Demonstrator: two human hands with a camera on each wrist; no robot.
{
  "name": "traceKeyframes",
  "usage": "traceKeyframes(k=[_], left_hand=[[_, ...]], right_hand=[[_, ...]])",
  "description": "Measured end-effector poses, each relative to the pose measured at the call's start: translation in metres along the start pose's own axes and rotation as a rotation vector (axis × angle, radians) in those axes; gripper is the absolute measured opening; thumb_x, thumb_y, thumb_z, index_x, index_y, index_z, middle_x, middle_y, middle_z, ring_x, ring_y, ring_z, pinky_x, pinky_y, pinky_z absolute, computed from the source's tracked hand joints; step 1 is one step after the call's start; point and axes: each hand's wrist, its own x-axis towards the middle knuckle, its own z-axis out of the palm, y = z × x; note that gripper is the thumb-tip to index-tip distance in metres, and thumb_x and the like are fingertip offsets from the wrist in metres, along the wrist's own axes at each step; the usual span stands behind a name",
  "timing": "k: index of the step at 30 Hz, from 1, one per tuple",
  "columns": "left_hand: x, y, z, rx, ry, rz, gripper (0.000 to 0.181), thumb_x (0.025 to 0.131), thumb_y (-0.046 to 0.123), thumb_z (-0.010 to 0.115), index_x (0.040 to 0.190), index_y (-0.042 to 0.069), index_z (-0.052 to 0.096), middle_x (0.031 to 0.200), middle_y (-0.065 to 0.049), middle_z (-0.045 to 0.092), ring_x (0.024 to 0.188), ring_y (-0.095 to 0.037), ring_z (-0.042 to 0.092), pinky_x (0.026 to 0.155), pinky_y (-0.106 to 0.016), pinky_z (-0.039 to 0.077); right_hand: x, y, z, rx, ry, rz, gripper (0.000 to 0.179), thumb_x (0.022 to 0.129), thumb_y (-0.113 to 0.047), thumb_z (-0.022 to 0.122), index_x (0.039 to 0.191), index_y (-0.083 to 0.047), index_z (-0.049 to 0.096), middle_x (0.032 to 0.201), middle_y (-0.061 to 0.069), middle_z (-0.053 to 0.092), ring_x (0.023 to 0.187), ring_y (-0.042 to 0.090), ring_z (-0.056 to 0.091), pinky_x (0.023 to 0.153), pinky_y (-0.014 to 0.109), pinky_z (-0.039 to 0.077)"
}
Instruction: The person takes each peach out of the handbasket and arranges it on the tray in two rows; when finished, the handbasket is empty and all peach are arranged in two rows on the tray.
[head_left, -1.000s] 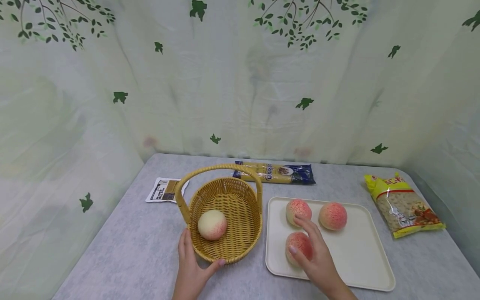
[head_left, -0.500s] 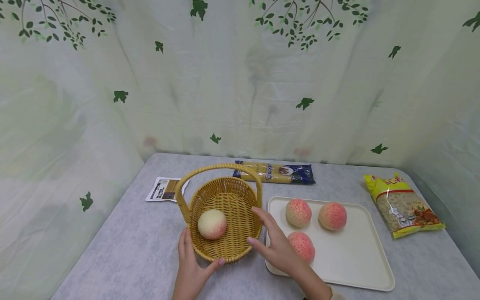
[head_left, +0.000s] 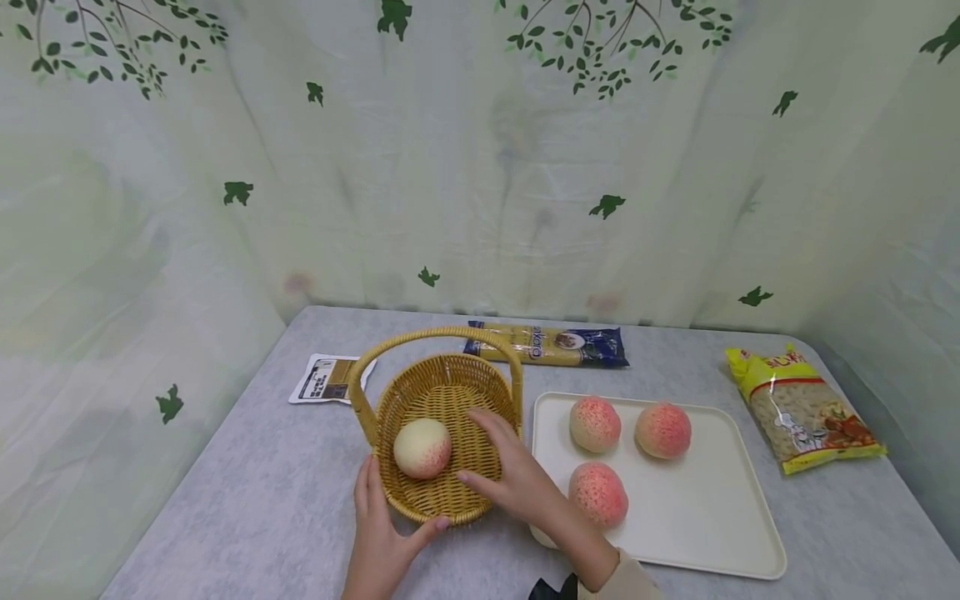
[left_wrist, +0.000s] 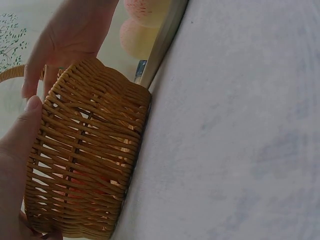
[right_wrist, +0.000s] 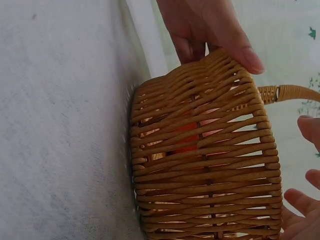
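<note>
A wicker basket point(head_left: 450, 392) with an arched handle stands on the table, and one pale peach point(head_left: 422, 447) with a pink blush lies in its left part. My left hand point(head_left: 378, 537) grips the basket's near left side, thumb along the rim and fingers against the outer wall. Over the basket's right half hovers my right hand point(head_left: 517, 479), fingers spread, nothing held, apart from the peach. The weave point(left_wrist: 90, 150) hides most of the inside in both wrist views. To the right, a cream tray point(head_left: 697, 508) bears three peaches: back left point(head_left: 595, 423), back right point(head_left: 663, 431) and front left point(head_left: 597, 495).
Behind the basket lies a long pasta packet point(head_left: 555, 345). A small white and brown pouch point(head_left: 322, 379) sits at the back left, partly behind the handle. At the far right rests a yellow-ended food bag point(head_left: 806, 410). A leaf-printed curtain point(head_left: 480, 208) surrounds the table.
My right hand has moved left, from above the tray's front left peach to over the basket, holding nothing. The left hand and the basket stay where they were.
</note>
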Motion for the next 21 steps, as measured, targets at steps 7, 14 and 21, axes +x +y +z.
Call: traceKeyframes(k=[7, 14, 21], left_hand=[[0.000, 0.000, 0.000, 0.008, -0.005, -0.004, 0.120, 0.065, 0.045, 0.077, 0.143, 0.005, -0.006, 0.144, -0.020, -0.003, 0.129, -0.040, 0.009, 0.095, -0.058, 0.022], [-0.001, -0.001, 0.000, 0.013, 0.007, 0.007, 0.120, 0.065, 0.044, 0.078, 0.143, 0.004, -0.004, 0.144, -0.020, -0.001, 0.129, -0.040, 0.010, 0.095, -0.058, 0.023], [0.000, 0.000, 0.000, 0.014, 0.005, 0.007, 0.120, 0.065, 0.044, 0.077, 0.143, 0.004, -0.004, 0.144, -0.020, -0.001, 0.129, -0.041, 0.010, 0.094, -0.059, 0.023]], right_hand=[[0.009, -0.001, 0.001, 0.000, -0.031, 0.022, 0.070, 0.082, -0.036, 0.065, 0.140, -0.026, 0.027, 0.142, 0.005, 0.027, 0.130, 0.023, 0.023, 0.097, 0.050, 0.028], [0.018, 0.001, 0.003, -0.008, -0.081, 0.031, 0.070, 0.082, -0.038, 0.064, 0.140, -0.023, 0.027, 0.141, 0.007, 0.029, 0.129, 0.022, 0.026, 0.096, 0.049, 0.031], [0.026, 0.001, 0.005, -0.019, -0.116, 0.058, 0.072, 0.080, -0.036, 0.067, 0.140, -0.026, 0.028, 0.142, -0.001, 0.028, 0.128, 0.019, 0.026, 0.096, 0.047, 0.031]])
